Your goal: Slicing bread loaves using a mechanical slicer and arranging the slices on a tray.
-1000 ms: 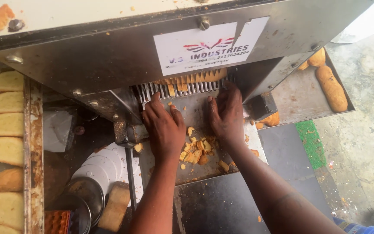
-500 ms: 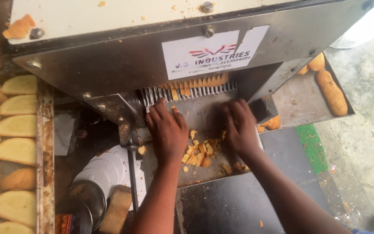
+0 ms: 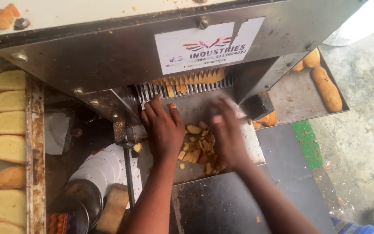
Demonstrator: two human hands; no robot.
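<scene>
The steel slicing machine (image 3: 109, 56) feeds a metal chute (image 3: 195, 110). On it, bread scraps (image 3: 198, 147) lie heaped between both hands. Left hand (image 3: 164, 128) rests flat, grip released; right hand (image 3: 226, 130) is blurred, grip unclear. Sweeping well likely means keeping fingers below the comb blades (image 3: 182, 89).

Golden-brown bread bits (image 3: 194, 147), grey steel tray (image 3: 198, 110)

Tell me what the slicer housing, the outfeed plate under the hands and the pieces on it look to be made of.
Slicer housing: looks like brushed steel, grey with a dull sheen and bolt heads. Outfeed plate: apparently bare metal too, flat, grey, scuffed. Pieces: likely bread or rusk, golden-brown and crumbly, lying between the left hand and the blurred right hand.
</scene>
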